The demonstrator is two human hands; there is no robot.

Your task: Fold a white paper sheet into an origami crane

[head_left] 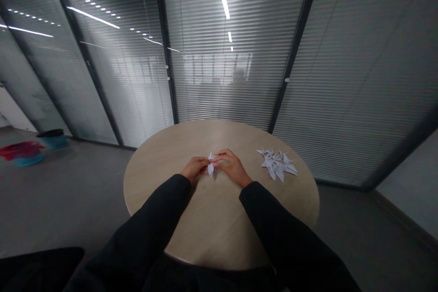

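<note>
Between both hands, just above the round table's middle, is a small white folded-paper crane with pointed ends facing away from me and toward me. My left hand pinches its left side, fingers closed. From the right, my right hand grips the other side with thumb and fingertips; its fingers are bent and partly cover the paper's centre. To the right of that hand lies a loose heap of several similar white paper cranes, overlapping each other. Fine folds are too small to make out.
The round wooden table stands close to a glass partition with blinds. On the floor at far left are a blue bin with a dark rim and a blue basin with a red bag. A dark object sits at lower left.
</note>
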